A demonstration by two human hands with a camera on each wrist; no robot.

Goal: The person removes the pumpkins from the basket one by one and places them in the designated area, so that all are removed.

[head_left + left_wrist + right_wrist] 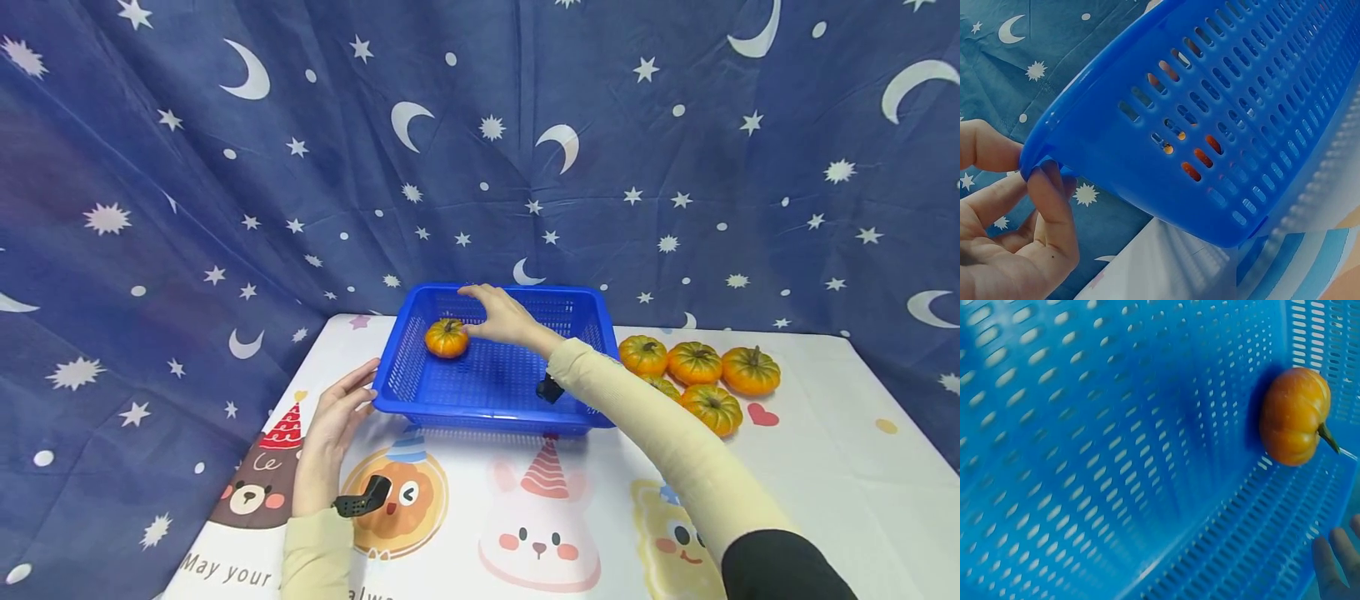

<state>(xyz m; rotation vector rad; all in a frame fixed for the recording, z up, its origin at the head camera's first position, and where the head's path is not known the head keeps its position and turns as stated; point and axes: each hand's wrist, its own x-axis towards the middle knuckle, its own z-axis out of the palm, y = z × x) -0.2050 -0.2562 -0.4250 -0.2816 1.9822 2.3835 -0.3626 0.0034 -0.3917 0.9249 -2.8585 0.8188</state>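
A blue perforated plastic basket (480, 412) stands on the table, and one small orange pumpkin (447, 340) sits inside at its left end. My left hand (333, 421) pinches the rim at the basket's left front corner; the left wrist view shows the thumb above the rim (1054, 119) and fingers beneath. Over the basket, my right hand (501, 317) is just right of the pumpkin, fingers spread and holding nothing. In the right wrist view the pumpkin (1294, 419) lies apart from the fingertips (1337, 550), its green stem pointing toward them.
To the basket's right, several more orange-green pumpkins (695, 363) are clustered on the white cartoon-print tablecloth (810, 467); my right forearm partly covers one. A dark blue curtain (480, 167) with moons and stars hangs close behind the basket and along the left side.
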